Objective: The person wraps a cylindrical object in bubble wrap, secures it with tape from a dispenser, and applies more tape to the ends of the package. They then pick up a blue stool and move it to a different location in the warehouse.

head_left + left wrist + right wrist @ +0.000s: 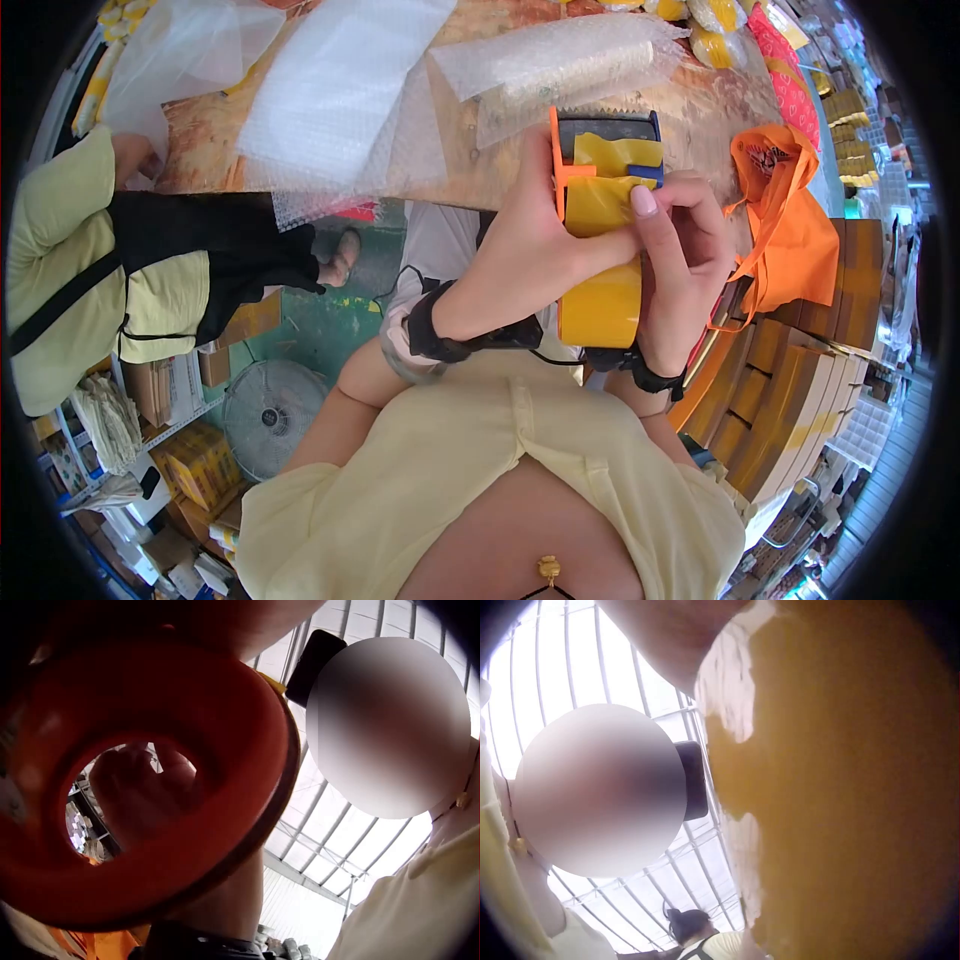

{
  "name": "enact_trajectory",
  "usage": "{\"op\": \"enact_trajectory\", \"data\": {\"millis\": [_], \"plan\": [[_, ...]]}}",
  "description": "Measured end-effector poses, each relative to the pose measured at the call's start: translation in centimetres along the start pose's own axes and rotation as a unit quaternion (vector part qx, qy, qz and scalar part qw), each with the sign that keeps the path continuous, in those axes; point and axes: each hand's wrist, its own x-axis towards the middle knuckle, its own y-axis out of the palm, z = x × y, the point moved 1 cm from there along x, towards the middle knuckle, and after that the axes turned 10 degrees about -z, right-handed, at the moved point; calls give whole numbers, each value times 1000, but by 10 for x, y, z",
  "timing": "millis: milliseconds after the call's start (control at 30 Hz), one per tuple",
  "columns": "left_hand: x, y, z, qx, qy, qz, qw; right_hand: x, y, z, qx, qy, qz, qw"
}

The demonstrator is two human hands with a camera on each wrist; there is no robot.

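A packing tape dispenser (610,130) with an orange side and a dark toothed front is held up over the near table edge. Its yellow tape roll (598,310) hangs toward the person's body. The left hand (530,240) grips the dispenser from its orange side, thumb reaching across the tape. At the other side, the right hand (690,240) has its thumb on the yellow tape strip and fingers bent behind, pinching it. In the left wrist view the dispenser's round orange hub (247,750) fills much of the picture. Yellow tape (840,787) with a ragged whitish edge fills the right wrist view's right side.
Bubble wrap sheets (330,90) and a wrapped bundle (570,75) lie on the wooden table (200,140). An orange bag (785,230) hangs at the table's right end, above stacked cartons (780,400). Another person (70,240) stands at left near a fan (272,415).
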Motion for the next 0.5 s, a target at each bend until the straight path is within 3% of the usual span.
{"op": "enact_trajectory", "data": {"millis": [233, 333, 500], "plan": [[-4, -6, 3, -36, 9, 72, 997, -4, -5, 2, -8, 3, 15, 1000], [-5, -6, -7, -147, -85, 43, 985, -5, -6, 2, -11, 22, 9, 1000], [-9, -5, -3, -108, -64, 45, 991, -10, -4, 3, -11, 33, -1, 999]]}}
